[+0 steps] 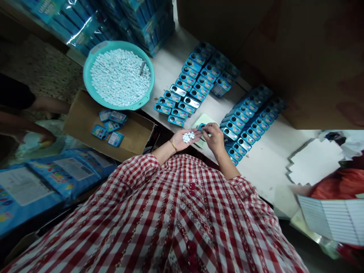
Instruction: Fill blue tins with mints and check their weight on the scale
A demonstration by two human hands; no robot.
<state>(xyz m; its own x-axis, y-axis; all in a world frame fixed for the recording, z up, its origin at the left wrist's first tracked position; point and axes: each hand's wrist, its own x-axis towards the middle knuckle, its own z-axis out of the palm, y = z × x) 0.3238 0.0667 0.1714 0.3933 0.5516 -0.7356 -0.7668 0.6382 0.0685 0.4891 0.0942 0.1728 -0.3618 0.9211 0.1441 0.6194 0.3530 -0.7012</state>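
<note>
My left hand [182, 141] lies palm up with a small heap of white candies [188, 137] on it. Beside its fingertips, my right hand [214, 137] is closed with fingers pinched at the opening of a small blue box [201, 126]; whether a candy is between them is too small to tell. Rows of upright blue boxes [186, 78] stand beyond my hands, and more rows [240, 117] stand to the right. A turquoise basin [87, 76] full of white candies, with a grey scoop [142, 68] in it, is at the upper left.
An open cardboard box [127, 142] with several blue packs is below the basin. Wrapped blue packs [153, 28] are stacked behind. Another person's hands [42, 134] are at the far left. A large carton [284, 57] stands upper right, white sheets [315, 161] at right.
</note>
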